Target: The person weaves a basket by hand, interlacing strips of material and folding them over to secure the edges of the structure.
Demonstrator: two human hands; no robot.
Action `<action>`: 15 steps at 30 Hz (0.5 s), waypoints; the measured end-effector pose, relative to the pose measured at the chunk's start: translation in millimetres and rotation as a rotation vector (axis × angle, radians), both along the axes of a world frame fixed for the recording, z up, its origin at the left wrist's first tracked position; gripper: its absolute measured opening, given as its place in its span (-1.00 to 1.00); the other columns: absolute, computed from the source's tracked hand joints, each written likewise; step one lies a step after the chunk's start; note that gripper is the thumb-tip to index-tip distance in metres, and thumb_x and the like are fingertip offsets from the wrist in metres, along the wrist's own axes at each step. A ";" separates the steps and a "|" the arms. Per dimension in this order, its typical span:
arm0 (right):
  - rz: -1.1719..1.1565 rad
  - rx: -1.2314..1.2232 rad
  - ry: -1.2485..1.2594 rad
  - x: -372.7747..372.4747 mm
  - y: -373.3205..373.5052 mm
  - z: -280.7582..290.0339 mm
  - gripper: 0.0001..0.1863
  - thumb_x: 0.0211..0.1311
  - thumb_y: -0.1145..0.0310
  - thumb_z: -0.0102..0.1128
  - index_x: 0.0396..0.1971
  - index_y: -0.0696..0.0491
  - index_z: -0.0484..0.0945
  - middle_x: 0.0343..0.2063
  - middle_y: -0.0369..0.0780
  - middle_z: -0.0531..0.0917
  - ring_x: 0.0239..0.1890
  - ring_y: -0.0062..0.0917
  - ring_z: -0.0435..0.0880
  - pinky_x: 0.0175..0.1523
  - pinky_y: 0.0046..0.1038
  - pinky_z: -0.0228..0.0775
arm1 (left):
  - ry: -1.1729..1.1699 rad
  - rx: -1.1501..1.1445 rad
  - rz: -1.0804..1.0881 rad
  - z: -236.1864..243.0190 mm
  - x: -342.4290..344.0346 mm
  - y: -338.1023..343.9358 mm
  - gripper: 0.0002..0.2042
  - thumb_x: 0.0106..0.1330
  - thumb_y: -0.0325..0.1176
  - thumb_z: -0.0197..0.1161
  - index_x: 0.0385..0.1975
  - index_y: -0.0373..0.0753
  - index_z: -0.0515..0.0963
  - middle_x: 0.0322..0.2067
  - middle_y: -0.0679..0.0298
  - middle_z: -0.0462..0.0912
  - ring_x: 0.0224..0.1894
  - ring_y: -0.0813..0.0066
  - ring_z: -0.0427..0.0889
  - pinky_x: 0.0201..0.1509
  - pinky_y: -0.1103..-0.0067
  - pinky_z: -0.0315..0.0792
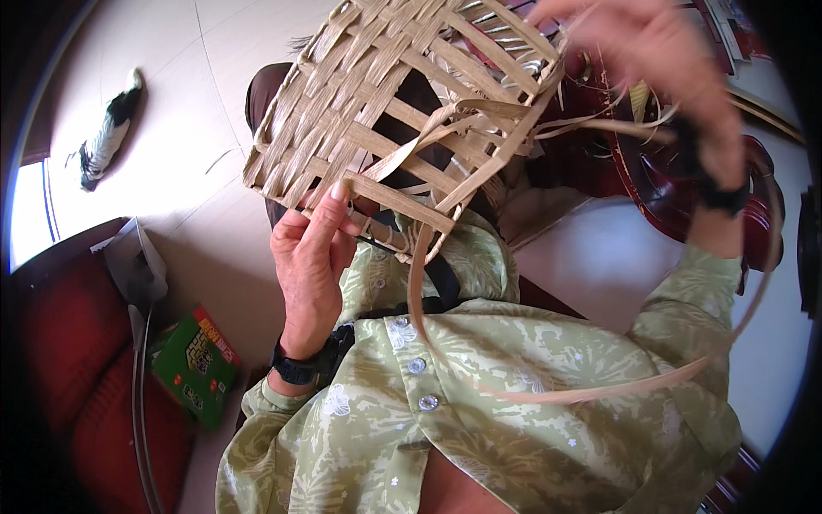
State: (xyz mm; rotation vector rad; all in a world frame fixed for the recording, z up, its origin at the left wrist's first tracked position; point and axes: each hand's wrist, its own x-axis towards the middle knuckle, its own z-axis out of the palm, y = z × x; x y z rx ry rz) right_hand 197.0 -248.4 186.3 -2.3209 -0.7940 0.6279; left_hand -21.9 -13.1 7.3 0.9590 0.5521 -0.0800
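Note:
A half-woven basket (342,111) of flat tan strips is tilted up in front of me, its weave dense at the upper left and open toward the lower right. My left hand (315,248) pinches its lower edge, thumb on top and fingers underneath. From the basket's near corner a long pale strip (591,392) loops down across my shirt and curves up past my right forearm. Beyond the basket's right edge is my right hand (659,56), smeared by motion. Whether its fingers grip a strip is unclear. Another loose strip (608,127) sticks out below that hand.
Dark red wooden furniture (642,184) stands at the right. On the left are a red padded seat (68,394), a grey flat piece (141,265) with a long thin rod, and a green box (195,368). A black-and-white thing (111,128) lies on the tiled floor (163,103).

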 end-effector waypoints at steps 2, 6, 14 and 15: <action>0.258 -0.039 0.065 -48.9 16.3 -57.8 -0.84 0.27 0.31 0.26 -0.21 -0.01 0.72 -0.44 -0.16 0.73 -0.45 -0.52 0.68 -0.37 -0.43 0.46 | 0.071 0.060 -0.005 5.1 3.6 -2.1 -0.75 0.46 -0.26 0.27 -0.49 -0.20 0.61 -0.70 0.44 0.51 -0.81 0.76 0.17 -0.69 0.68 0.03; 0.492 -0.208 -0.422 -82.1 36.0 -77.7 -0.85 0.16 0.32 0.30 -0.32 0.05 0.62 -0.64 -0.07 0.62 -0.42 -0.17 0.72 -0.33 -0.22 0.52 | 0.037 0.029 0.034 1.1 -4.9 -1.4 -0.81 0.45 -0.28 0.28 -0.39 -0.21 0.63 -0.68 0.42 0.54 -0.82 0.77 0.15 -0.68 0.69 0.03; 0.552 -0.095 -0.416 -100.0 35.9 -96.9 -0.87 0.10 0.45 0.15 -0.39 0.16 0.60 -0.60 -0.05 0.62 -0.46 -0.12 0.70 -0.33 -0.19 0.54 | 0.019 -0.021 0.026 -0.9 -3.6 -0.7 -0.82 0.44 -0.29 0.30 -0.39 -0.22 0.64 -0.68 0.40 0.56 -0.83 0.78 0.14 -0.70 0.70 0.00; 0.569 -0.132 -0.364 -100.0 36.5 -95.9 -0.88 0.09 0.45 0.14 -0.41 0.17 0.60 -0.60 -0.05 0.62 -0.47 -0.11 0.70 -0.33 -0.19 0.55 | 0.044 -0.005 0.037 4.4 -4.4 -0.8 -0.82 0.44 -0.29 0.30 -0.40 -0.22 0.64 -0.68 0.40 0.56 -0.83 0.78 0.14 -0.71 0.70 0.00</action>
